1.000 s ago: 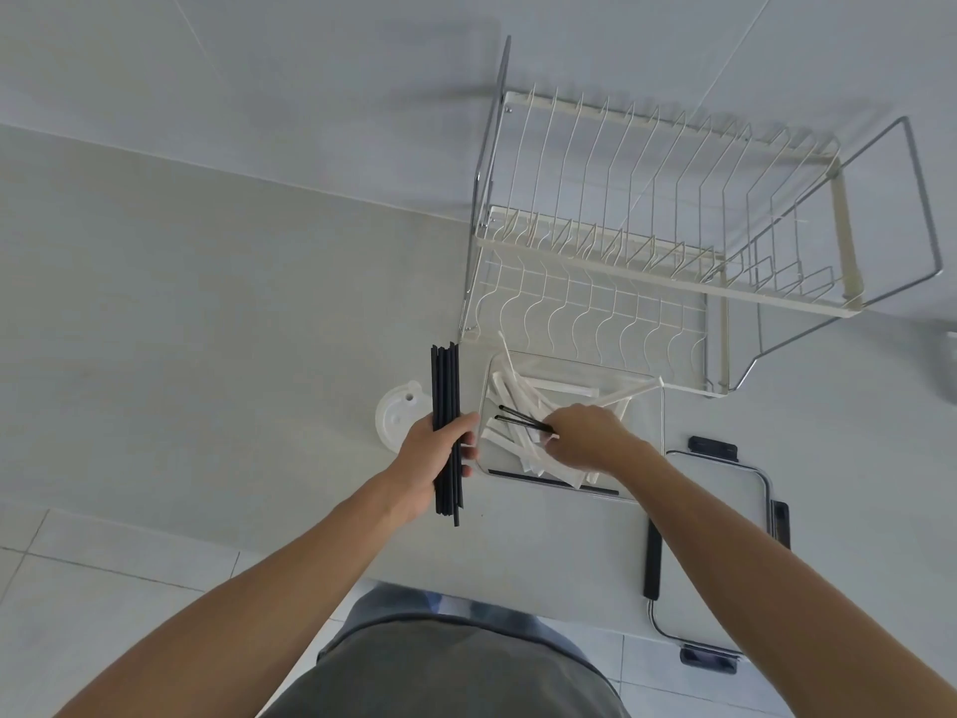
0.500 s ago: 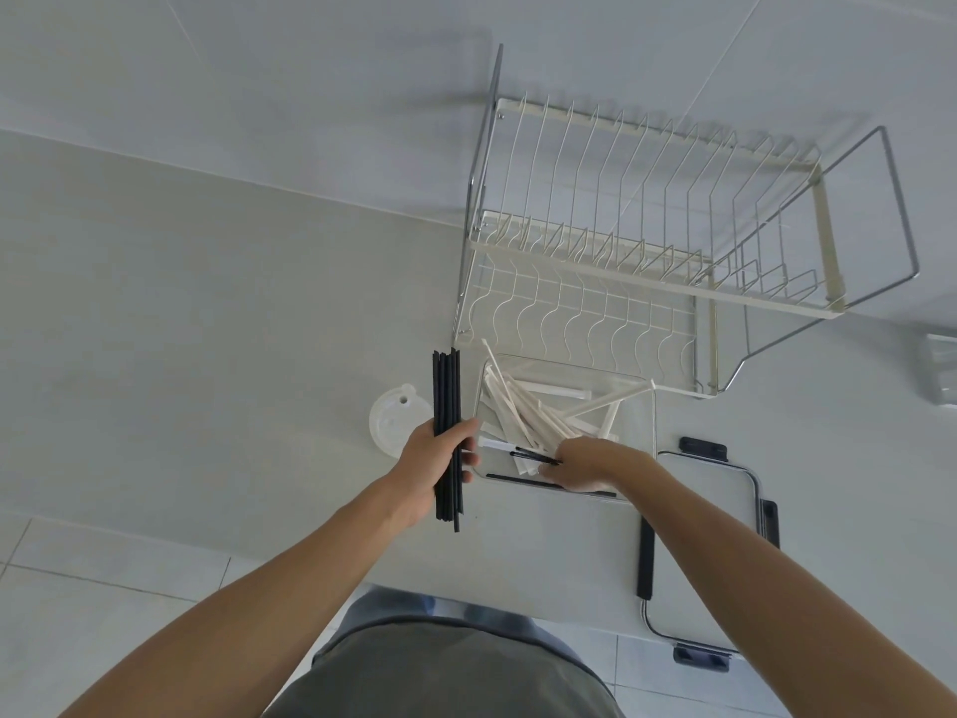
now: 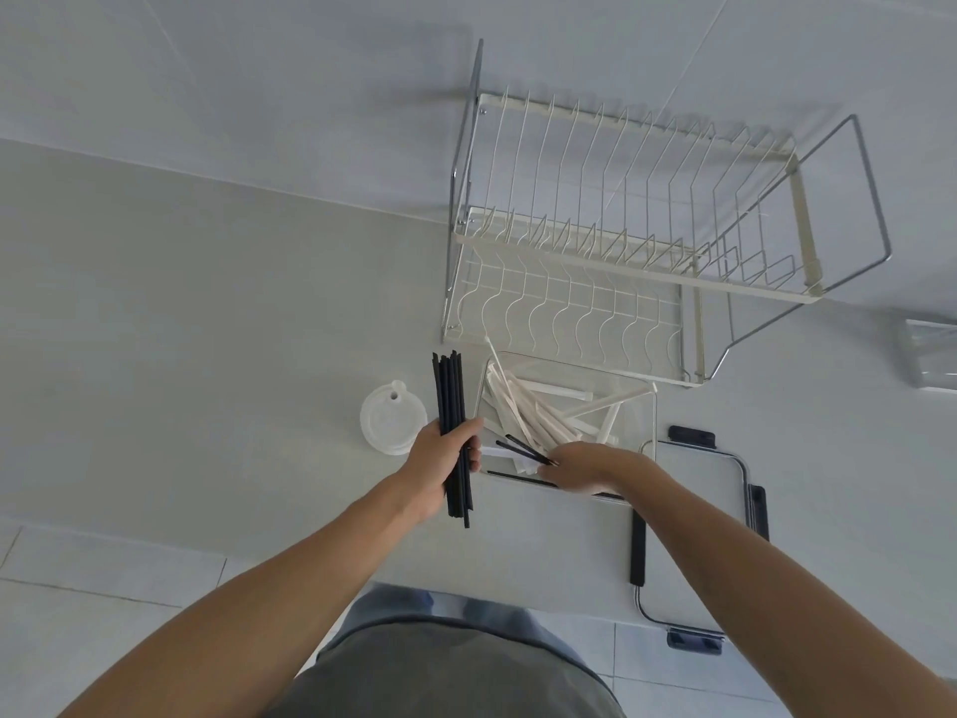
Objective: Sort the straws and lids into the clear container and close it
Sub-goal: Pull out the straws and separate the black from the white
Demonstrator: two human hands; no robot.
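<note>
While the left hand point(image 3: 440, 466) grips a black straw bundle point(image 3: 453, 432) just left of the container point(image 3: 642, 401), the right hand point(image 3: 580, 469) pinches black straws point(image 3: 523, 449) inside it.

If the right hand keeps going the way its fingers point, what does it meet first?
The right hand points left across the clear container. It would probably meet the container's left wall first, then the left hand gripping the black straws. Depth is unclear.
</note>
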